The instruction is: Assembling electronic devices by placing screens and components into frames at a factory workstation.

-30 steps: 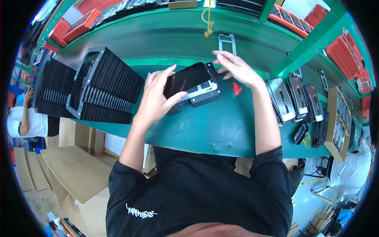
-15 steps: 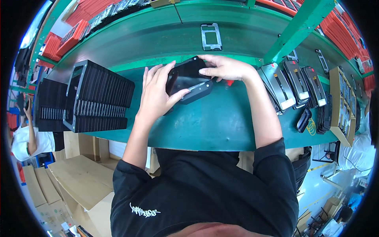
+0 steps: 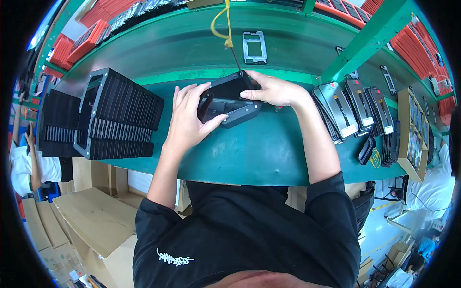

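Over the green worktop, my left hand (image 3: 186,117) is closed on the left side of a black angular fixture (image 3: 236,115) with small silver studs at its corners. My right hand (image 3: 272,91) grips its upper right corner, thumb on a dark glossy panel (image 3: 229,90) that lies in the fixture, perhaps a phone screen. From above hangs a yellow cord (image 3: 227,29), with a thin dark rod reaching down to the fixture's top corner. Whether the rod touches it, I cannot tell.
Stacked black fixtures (image 3: 120,115) stand at the left. Piles of phone frames (image 3: 338,113) lie at the right, beside a black case (image 3: 366,150), a yellow coil (image 3: 374,157) and a cardboard box (image 3: 414,163). Behind is a loose phone frame (image 3: 254,47). A green post (image 3: 367,41) rises right.
The yellow cord with its thin rod has come into view above the fixture. The glossy panel sits lower and flatter in the fixture; both hands keep their hold.
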A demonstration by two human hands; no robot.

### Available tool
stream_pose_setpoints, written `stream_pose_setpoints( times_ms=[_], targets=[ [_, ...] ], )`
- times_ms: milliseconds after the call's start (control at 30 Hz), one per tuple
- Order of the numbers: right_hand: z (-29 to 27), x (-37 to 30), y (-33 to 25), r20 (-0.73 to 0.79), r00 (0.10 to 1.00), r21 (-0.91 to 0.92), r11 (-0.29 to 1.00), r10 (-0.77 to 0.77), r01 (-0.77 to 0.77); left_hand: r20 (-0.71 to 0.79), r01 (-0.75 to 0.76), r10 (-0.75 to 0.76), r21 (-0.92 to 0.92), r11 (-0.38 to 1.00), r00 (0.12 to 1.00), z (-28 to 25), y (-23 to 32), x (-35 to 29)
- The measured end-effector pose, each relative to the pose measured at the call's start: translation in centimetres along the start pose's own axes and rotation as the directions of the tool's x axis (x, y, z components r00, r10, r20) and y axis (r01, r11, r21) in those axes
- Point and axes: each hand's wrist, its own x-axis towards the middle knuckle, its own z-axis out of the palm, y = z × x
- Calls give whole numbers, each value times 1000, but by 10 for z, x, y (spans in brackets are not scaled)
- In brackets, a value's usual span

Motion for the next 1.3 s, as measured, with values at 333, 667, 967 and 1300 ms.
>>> stream_pose_setpoints(
  times_ms=[333, 667, 967, 1300],
  targets=[
    [-2, -2, -5, 24, 997, 7, 997, 76, -76, 5, 17, -17, -50, 999, 1000, -5, 1, -2],
    [4, 8, 11, -27, 1000, 30, 1000, -1, 2, 281, 416, -326, -379, 827, 903, -35, -27, -39],
    [-25, 54, -63, -714, 700, 386, 836, 3, 390, 212, 276, -201, -425, 862, 956, -27, -34, -35],
    [76, -36, -101, 155, 812, 63, 826, -563, 561, 161, 169, -101, -496, 852, 982, -10, -60, -47]
  ],
)
